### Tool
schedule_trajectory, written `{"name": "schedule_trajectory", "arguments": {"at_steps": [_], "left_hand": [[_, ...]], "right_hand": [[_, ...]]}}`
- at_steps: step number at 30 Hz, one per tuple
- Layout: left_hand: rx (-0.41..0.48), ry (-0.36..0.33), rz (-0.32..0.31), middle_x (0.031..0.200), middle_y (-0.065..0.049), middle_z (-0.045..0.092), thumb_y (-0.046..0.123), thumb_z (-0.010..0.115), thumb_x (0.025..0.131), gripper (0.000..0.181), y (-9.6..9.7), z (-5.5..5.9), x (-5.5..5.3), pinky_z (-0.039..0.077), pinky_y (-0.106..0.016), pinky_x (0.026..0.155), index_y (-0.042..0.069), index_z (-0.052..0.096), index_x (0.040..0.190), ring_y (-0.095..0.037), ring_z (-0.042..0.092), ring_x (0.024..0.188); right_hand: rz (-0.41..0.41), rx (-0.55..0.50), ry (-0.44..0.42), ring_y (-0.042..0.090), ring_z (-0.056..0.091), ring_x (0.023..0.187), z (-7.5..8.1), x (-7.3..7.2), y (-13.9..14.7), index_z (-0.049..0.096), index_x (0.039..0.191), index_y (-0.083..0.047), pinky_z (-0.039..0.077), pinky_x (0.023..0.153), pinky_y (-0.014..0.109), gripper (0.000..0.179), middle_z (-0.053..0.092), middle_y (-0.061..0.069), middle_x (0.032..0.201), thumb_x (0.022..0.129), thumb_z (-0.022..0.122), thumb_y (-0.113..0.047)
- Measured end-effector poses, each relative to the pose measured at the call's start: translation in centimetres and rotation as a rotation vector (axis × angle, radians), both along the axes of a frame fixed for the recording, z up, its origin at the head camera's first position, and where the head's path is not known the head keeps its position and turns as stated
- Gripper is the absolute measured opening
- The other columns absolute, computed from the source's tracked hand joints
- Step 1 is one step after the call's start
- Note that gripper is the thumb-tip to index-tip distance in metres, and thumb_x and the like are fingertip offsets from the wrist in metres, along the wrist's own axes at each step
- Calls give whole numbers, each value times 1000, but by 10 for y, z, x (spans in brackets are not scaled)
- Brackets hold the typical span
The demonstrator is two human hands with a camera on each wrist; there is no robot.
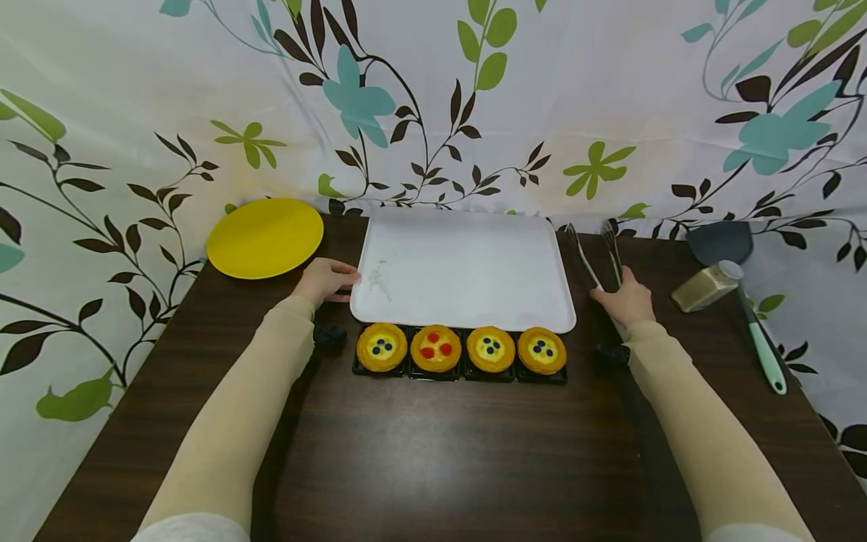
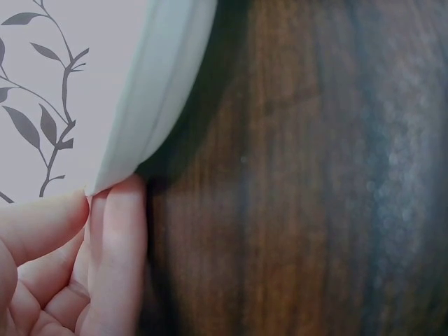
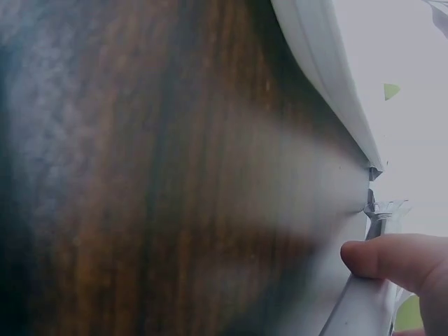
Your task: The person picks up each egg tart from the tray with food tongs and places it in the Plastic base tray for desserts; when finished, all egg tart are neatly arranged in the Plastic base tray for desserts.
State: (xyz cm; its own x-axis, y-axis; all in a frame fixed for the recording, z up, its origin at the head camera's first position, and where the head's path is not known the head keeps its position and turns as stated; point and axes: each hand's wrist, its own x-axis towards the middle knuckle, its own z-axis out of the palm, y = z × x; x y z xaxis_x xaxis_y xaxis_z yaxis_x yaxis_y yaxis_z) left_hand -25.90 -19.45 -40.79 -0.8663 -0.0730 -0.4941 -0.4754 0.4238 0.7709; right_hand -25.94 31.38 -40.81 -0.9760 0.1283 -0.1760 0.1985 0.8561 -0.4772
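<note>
A white rectangular tray (image 1: 467, 263) lies at the back middle of the table. My left hand (image 1: 323, 281) pinches its left edge; in the left wrist view, thumb and fingers meet at the tray's rim (image 2: 157, 84). Metal tongs (image 1: 611, 245) are in my right hand (image 1: 626, 302), right of the tray, their two arms spread apart toward the wall. The right wrist view shows the thumb (image 3: 378, 257) pressed on the tongs' handle (image 3: 360, 304). In front of the tray stands a row of several tarts (image 1: 436, 348) in black holders, one with red toppings, the others with dark blue.
A yellow oval plate (image 1: 266, 239) lies at the back left. On the right are a shaker bottle (image 1: 707, 287) with pale contents, lying tilted, and a grey spatula (image 1: 721, 242) with a mint handle. A leaf-patterned cloth (image 1: 433, 98) hangs behind the dark wooden table (image 1: 433, 467).
</note>
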Motion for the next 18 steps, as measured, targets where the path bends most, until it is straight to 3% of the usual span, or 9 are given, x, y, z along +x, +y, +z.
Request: {"name": "schedule_trajectory", "arguments": {"at_steps": [11,18], "left_hand": [[7,7,-1,128,-19,54,19,58,95,41,0,1,-1,57,-33,83,1,53,132,-30,57,113],[-2,-7,0,129,-19,54,21,58,95,42,0,0,0,56,-32,84,2,53,133,-29,56,114]], "right_hand": [[34,84,-52,59,30,123,6,-3,-4,7,144,15,32,103,65,90,26,47,136,91,54,-39],[20,206,-101,56,41,116,11,-5,-6,16,145,12,42,90,66,92,33,43,135,88,54,-49]]}}
